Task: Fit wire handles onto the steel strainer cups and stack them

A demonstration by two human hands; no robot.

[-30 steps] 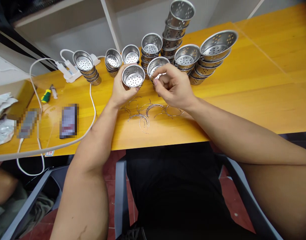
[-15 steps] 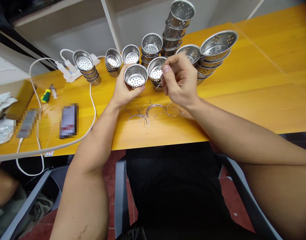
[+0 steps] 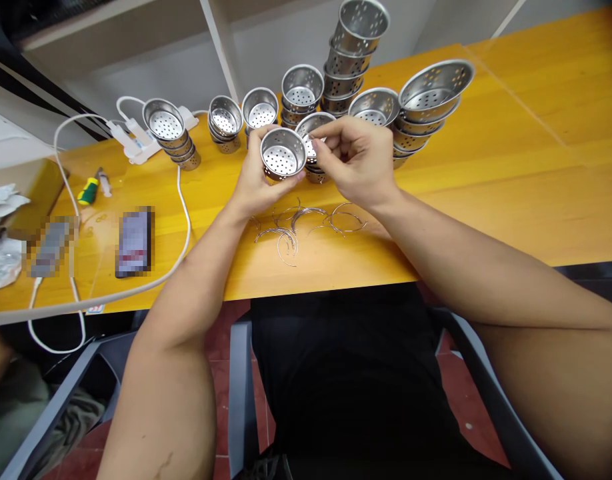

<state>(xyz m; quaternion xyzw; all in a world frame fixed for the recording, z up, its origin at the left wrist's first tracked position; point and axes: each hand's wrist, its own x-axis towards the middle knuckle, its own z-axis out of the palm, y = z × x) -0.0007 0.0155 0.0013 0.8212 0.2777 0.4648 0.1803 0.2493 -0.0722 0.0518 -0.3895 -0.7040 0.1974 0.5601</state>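
Note:
My left hand [image 3: 256, 183] is wrapped round a perforated metal cup [image 3: 282, 160], its mouth tilted towards me. Close to the cup's right rim, the thumb and forefinger of my right hand [image 3: 363, 160] are pinched on a thin curved wire, which is mostly hidden now. Below both hands, several curved wires [image 3: 310, 212] lie loose on the yellow table [image 3: 336, 267]. Just behind the held cup stands another stack of perforated cups [image 3: 313, 123], partly covered by my right fingers.
Tall cup stacks [image 3: 359, 40] and a wide tilted stack [image 3: 436, 93] stand at the back right. More stacks [image 3: 166, 127] line the back left. A power strip [image 3: 139, 143], white cable [image 3: 186, 200], phone [image 3: 135, 243] and green-yellow screwdriver [image 3: 89, 191] lie on the left.
My left hand has brought the cup slightly right and down, nearer my right hand. My right fingers have moved a little left and down towards its rim.

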